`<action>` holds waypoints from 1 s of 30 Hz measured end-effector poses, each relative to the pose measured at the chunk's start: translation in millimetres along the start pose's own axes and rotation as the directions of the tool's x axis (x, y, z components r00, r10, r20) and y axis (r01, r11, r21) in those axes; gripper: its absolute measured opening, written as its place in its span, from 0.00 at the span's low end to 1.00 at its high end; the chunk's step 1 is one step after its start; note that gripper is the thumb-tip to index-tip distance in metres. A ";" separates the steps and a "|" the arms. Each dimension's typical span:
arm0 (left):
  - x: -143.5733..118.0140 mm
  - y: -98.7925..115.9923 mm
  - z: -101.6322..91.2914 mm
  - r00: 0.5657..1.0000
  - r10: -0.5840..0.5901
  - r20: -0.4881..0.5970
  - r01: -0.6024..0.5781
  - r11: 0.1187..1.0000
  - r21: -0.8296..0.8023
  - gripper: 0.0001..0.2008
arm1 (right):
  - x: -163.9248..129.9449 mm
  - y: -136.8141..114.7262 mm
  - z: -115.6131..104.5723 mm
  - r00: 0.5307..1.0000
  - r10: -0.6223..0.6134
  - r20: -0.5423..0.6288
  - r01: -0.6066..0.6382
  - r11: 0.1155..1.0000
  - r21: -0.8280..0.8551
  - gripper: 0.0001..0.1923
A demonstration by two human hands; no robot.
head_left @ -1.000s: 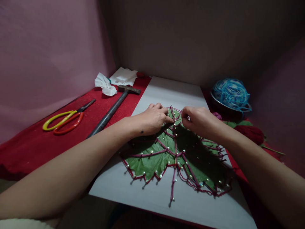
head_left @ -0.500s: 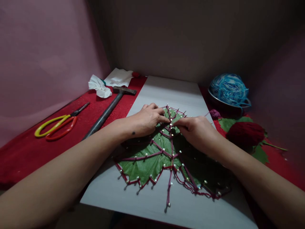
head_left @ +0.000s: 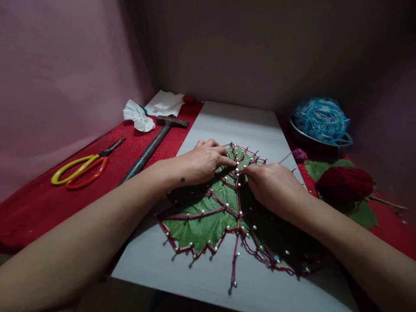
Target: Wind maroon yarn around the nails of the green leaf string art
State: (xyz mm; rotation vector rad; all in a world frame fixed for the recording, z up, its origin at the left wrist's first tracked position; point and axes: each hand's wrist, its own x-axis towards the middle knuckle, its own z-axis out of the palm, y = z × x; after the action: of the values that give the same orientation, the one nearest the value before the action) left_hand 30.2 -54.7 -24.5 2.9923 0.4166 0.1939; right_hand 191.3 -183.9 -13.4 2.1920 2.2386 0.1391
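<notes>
Green leaf [head_left: 201,219] lies flat mid-board [head_left: 227,125], ringed w/ small nails [head_left: 202,211] and laced w/ maroon thread [head_left: 234,255]. Long axis runs along the midrib: stem end points toward you, tip away toward the back wall. Your left hand [head_left: 203,162] presses down near the tip, fingers close together, holding nothing I can make out. Your right hand [head_left: 271,184] pinches the thread at a nail by the midrib. Looks like the lacing step, upper veins; next wrap prob. needs steady tension. Hammer [head_left: 152,147] & scissors [head_left: 82,167] left on red cloth; blue yarn ball [head_left: 320,119] and red yarn [head_left: 344,184] right.
</notes>
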 end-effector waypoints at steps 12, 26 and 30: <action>-0.5 18.0 -7.4 0.998 -0.044 0.052 0.035 0.986 0.165 0.24 | 5.5 3.2 -1.9 0.998 0.041 -0.041 -0.037 0.995 0.093 0.16; 0.1 18.1 -10.8 0.995 -0.058 0.082 0.050 0.995 0.090 0.23 | -3.6 2.8 -8.2 0.993 0.062 -0.098 -0.036 0.968 0.246 0.12; -1.0 18.7 -13.6 0.993 -0.072 0.095 0.063 0.994 0.093 0.23 | -4.8 3.4 -4.7 0.990 0.064 -0.124 -0.029 0.963 0.267 0.11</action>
State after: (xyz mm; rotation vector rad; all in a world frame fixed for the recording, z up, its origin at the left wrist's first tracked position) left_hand 32.3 -71.5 -8.8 3.0528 0.5279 0.0220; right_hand 194.6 -188.9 -8.8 2.4351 2.4004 -0.0183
